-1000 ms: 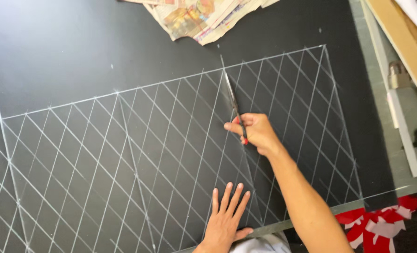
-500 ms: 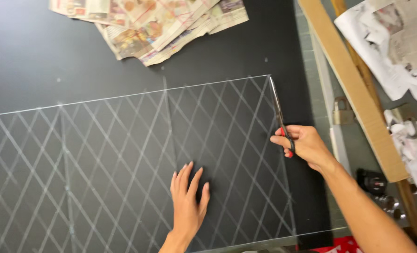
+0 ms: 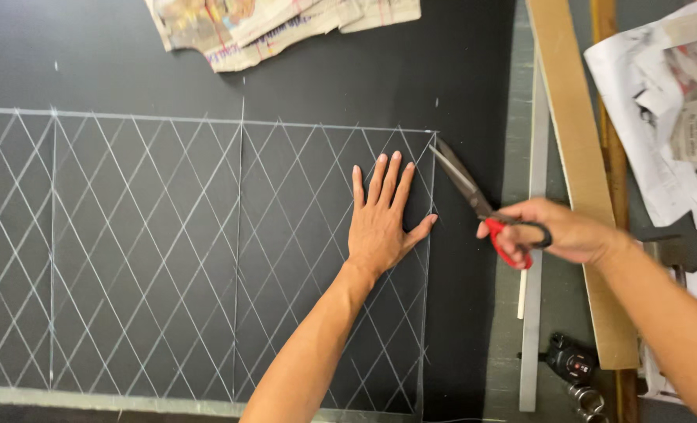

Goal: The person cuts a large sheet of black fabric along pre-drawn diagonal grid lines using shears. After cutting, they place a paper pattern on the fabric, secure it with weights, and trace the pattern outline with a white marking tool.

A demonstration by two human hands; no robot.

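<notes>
A black fabric sheet [image 3: 129, 235] marked with white chalk diamond lines covers the table. My left hand [image 3: 381, 215] lies flat on it, fingers spread, close to the right chalk border line. My right hand [image 3: 556, 231] grips scissors [image 3: 482, 205] with red and black handles. Their blades are slightly apart and point up-left, the tips touching the top right corner of the chalk grid. The scissors lie just right of my left hand, apart from it.
Crumpled newspaper [image 3: 278, 23] lies at the top edge of the fabric. To the right are a long wooden strip [image 3: 579, 157], a metal ruler [image 3: 535, 235], more newspaper [image 3: 669, 102] and a small dark tool [image 3: 572, 362] near the bottom.
The view has shifted left over the fabric. My left hand moved up toward the right chalk border. My right hand drew back to the right, the scissor tips now at the grid's corner.
</notes>
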